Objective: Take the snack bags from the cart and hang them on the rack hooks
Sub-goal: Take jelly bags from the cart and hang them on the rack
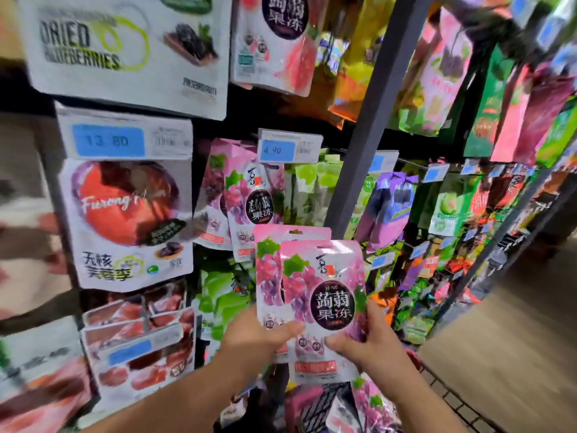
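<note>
Both hands hold pink grape jelly snack bags upright in front of the rack. My left hand (256, 334) grips the rear bag (268, 270) at its lower edge. My right hand (365, 339) grips the front bag (324, 295), which overlaps the rear one. Matching pink grape bags (246, 201) hang on a rack hook just above, under a blue 4.90 price tag (288, 146). Below my hands, the cart (437, 379) shows more pink bags (371, 404) lying inside it.
A grey upright post (368, 126) divides the rack. Left of it hang large plum bags (128, 220) and a dried blueberries bag (125, 51). Green bags (218, 301) hang below the grape ones. To the right, colourful bags fill the hooks above a wooden floor (515, 339).
</note>
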`<action>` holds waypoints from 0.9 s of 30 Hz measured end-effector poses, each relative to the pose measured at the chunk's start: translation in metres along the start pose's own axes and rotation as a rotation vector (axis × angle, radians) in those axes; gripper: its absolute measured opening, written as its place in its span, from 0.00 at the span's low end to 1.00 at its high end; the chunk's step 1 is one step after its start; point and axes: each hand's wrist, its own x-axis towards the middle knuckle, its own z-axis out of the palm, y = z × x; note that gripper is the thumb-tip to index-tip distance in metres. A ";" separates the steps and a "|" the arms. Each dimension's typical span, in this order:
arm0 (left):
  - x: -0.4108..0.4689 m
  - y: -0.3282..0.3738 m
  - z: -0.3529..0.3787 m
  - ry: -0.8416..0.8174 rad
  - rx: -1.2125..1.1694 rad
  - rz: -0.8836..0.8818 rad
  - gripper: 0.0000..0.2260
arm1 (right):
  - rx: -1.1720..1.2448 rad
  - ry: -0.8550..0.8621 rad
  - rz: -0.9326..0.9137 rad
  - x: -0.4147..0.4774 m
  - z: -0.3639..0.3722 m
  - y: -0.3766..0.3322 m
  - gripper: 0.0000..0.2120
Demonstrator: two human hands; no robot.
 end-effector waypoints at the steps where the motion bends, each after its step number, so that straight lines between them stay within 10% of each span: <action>1: -0.001 0.006 -0.003 0.013 0.009 0.016 0.07 | 0.004 0.024 0.003 0.003 0.003 -0.004 0.45; 4: -0.001 0.016 -0.017 0.024 0.055 0.037 0.12 | 0.042 0.100 0.010 0.012 0.007 -0.009 0.62; 14: 0.032 0.044 -0.054 0.095 0.191 0.223 0.11 | 0.199 0.172 -0.067 0.025 0.012 -0.032 0.59; 27: 0.060 0.050 -0.060 0.124 0.224 0.249 0.12 | 0.215 0.132 -0.152 0.023 0.005 -0.056 0.26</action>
